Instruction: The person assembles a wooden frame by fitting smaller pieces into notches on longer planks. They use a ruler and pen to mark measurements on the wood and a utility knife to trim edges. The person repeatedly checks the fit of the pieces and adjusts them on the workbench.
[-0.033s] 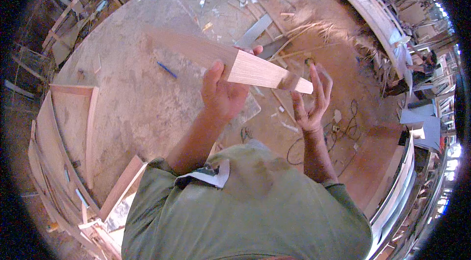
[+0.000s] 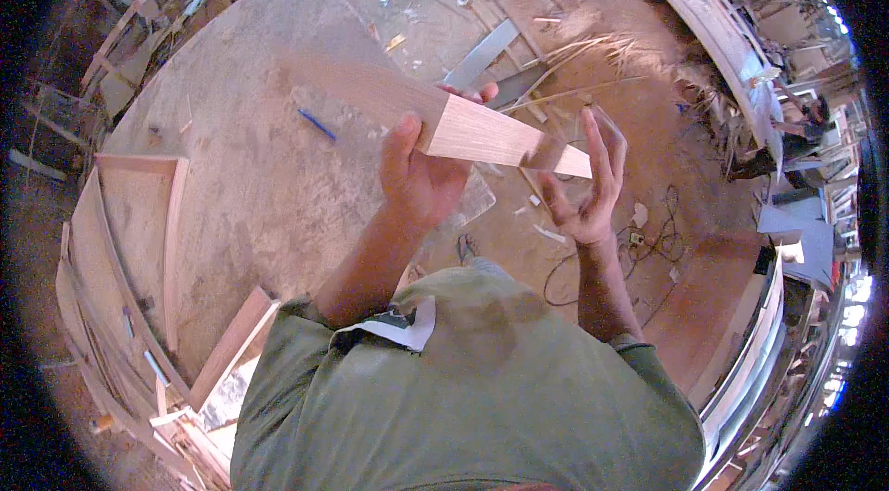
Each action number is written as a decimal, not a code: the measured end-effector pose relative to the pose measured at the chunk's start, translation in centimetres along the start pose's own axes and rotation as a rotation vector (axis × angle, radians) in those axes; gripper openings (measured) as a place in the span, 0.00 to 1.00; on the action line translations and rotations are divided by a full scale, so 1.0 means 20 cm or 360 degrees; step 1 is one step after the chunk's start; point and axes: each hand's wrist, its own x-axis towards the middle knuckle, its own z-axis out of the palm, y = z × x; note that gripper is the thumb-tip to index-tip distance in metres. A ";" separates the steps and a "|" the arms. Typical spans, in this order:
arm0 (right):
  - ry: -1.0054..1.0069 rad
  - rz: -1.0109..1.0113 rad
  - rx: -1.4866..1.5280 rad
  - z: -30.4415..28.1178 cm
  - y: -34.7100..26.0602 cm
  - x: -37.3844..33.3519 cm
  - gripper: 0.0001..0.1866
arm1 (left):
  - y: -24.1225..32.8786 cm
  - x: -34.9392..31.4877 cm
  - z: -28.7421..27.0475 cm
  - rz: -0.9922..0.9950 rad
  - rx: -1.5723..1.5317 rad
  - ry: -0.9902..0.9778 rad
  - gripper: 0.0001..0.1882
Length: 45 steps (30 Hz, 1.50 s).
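Note:
A wooden piece is held up in front of me. Its pale, lit face narrows toward the right, while its browner face fades into a blur toward the upper left. My left hand grips it around the middle, thumb on the near side and fingertips showing beyond the far edge. At the narrow end is my right hand, thumb and fingers spread apart around the tip. Whether any of its fingers touch the wood I cannot tell. A dark patch like a shadow crosses the pale face near that end.
Below lies a large dusty board with a blue pen-like stick on it. A wooden frame stands at the left. Offcuts and a grey strip litter the far floor. A dark cord coils at the right.
My right hand has shifted very slightly at the narrow end, its thumb a little to the left. The view has moved a touch; my left hand keeps its grip.

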 end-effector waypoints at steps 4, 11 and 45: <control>-0.0188 -0.0136 -0.0074 0.18 -0.05 0.07 0.40 | 0.01 -0.02 0.06 -0.0146 0.0059 0.0001 0.34; 0.0033 0.0071 0.0070 0.32 0.11 0.08 0.39 | -0.02 0.05 -0.10 -0.0182 0.0412 0.0521 0.49; -0.0925 -0.0824 0.0148 0.48 0.83 0.18 0.24 | 0.64 0.17 0.02 0.0963 0.1329 0.0637 0.31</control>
